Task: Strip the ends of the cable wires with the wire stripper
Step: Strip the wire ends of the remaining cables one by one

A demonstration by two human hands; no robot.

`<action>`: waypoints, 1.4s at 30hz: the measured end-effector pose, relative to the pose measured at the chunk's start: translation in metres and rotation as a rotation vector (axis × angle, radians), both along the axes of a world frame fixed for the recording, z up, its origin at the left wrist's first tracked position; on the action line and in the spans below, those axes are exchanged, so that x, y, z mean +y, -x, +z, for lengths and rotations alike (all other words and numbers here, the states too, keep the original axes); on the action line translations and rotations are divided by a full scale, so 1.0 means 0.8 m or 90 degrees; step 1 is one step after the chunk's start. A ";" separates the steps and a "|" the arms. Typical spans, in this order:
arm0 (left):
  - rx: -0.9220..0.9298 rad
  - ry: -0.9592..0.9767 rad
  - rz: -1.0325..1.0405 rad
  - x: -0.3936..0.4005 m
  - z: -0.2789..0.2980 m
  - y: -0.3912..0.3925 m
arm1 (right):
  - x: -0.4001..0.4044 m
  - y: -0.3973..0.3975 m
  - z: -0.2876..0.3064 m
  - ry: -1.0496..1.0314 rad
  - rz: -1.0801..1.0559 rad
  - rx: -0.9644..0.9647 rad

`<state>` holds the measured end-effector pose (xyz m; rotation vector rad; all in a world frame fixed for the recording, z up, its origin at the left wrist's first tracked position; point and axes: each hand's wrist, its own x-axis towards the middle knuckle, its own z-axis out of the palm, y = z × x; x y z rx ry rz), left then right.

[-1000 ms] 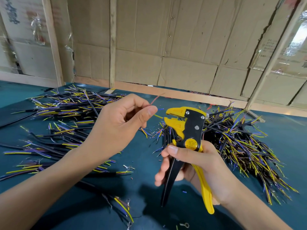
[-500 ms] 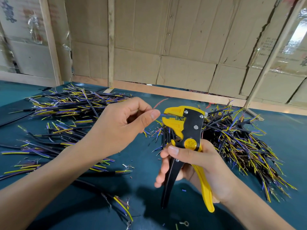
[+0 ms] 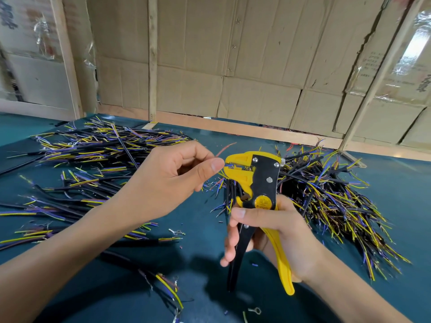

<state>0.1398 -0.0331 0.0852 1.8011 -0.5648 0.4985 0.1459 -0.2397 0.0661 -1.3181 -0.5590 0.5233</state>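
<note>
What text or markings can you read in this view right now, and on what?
Round yellow badge on the wire stripper: embossed characters and a code line, too small to read surely.
Cardboard panels, right side of the wall: printed lines, blurred.
Cardboard at top left: dark characters, blurred and cut off.
Nothing else legible.

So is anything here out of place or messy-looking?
Mostly the litter. Small ring terminals and tiny bits of insulation lie scattered on the teal table between the two wire piles. The left hand feeds wires into the wire stripper, held by the right hand. Nothing looks damaged.
</note>
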 end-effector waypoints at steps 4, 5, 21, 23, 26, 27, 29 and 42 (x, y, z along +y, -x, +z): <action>0.009 0.009 -0.007 -0.001 0.000 0.000 | -0.001 -0.001 0.000 0.008 -0.005 -0.006; 0.013 0.011 -0.007 -0.001 0.000 0.000 | -0.001 -0.001 0.000 0.008 -0.006 -0.005; -0.056 -0.046 0.066 0.000 -0.003 -0.002 | 0.007 0.002 0.003 -0.020 -0.093 0.039; -0.142 -0.127 0.148 0.006 -0.005 -0.004 | 0.005 0.000 0.005 -0.052 -0.069 0.054; -0.267 -0.245 0.230 0.014 -0.004 -0.005 | -0.002 -0.002 0.008 -0.069 -0.051 0.065; -0.296 -0.263 0.241 0.015 -0.004 -0.005 | -0.003 -0.002 0.009 -0.068 -0.043 0.063; -0.346 -0.295 0.258 0.015 -0.004 -0.005 | -0.004 0.000 0.009 -0.053 -0.017 0.052; -0.418 -0.299 0.301 0.009 -0.006 -0.003 | 0.001 0.003 0.005 -0.032 -0.017 0.043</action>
